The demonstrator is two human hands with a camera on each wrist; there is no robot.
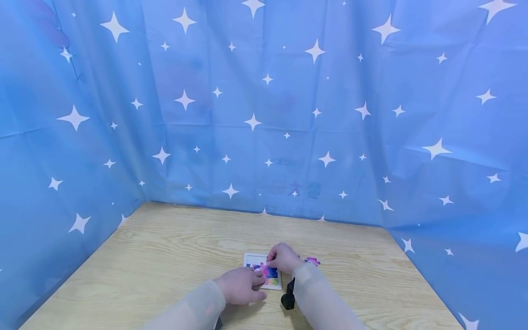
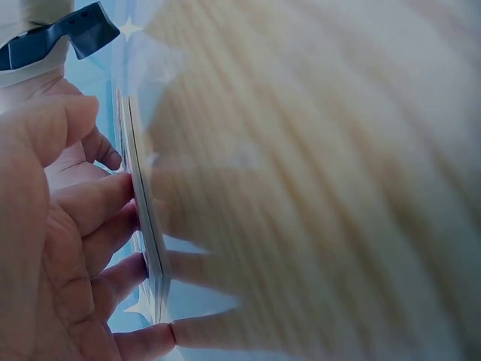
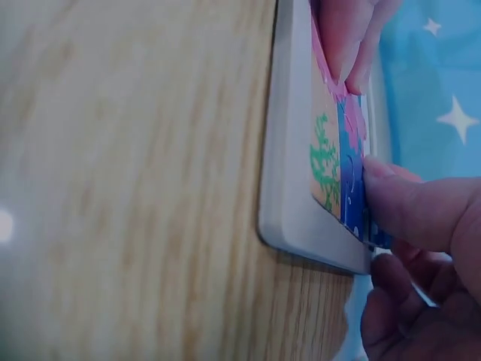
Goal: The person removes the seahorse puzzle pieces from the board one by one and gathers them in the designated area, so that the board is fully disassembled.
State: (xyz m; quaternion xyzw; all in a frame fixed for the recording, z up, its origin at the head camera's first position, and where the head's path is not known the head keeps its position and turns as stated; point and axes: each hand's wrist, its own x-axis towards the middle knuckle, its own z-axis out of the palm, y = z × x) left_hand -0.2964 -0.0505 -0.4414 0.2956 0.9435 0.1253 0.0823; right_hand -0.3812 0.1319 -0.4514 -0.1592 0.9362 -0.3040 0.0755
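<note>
A jigsaw puzzle in a white tray frame [image 1: 277, 287] lies on the table, its picture pink, blue, sand and green. My left hand [image 1: 241, 285] spreads over its near left part, fingertips resting on the pink area. In the left wrist view those fingers [image 2: 113, 282] reach the tray's edge. At the far right side, my right hand [image 1: 284, 257] pinches a dark blue puzzle piece [image 3: 382, 238] between thumb and fingers. That piece sticks out at the border in the right wrist view and is mostly hidden by the thumb.
Loose pink puzzle pieces [image 1: 313, 261] lie just right of the tray, partly behind the right hand. The wooden table [image 1: 185, 243] ends at a blue curtain [image 1: 264, 151] with white stars. A black wrist camera [image 1: 288, 295] hangs below the right wrist.
</note>
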